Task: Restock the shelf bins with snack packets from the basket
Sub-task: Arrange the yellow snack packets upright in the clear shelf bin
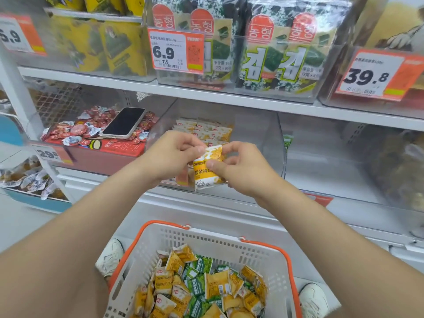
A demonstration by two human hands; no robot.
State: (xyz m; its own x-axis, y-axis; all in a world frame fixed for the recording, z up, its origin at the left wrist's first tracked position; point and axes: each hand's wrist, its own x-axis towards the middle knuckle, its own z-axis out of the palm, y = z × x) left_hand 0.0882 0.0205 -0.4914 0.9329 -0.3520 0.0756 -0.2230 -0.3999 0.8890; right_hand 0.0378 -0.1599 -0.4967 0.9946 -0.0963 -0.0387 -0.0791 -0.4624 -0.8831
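Head view — left hand (174, 152), right hand (244, 167) pinch yellow packet (207, 167) at clear bin (258, 134), white shop shelving (229, 98).

A dark smartphone (124, 122) in a pale case lies face up at centre left, resting on a heap of small round red-lidded cups (75, 130) that fills a red carton (119, 148). Above, on the upper shelf, stand green-and-white seaweed packs (275, 56) with Korean lettering, and yellow packs (114, 42) to their left. Orange price tags read 6.9 (175, 50) and 39.8 (376, 75). Two white shoes (110, 257) (314, 299) show on the floor at the bottom of the frame.
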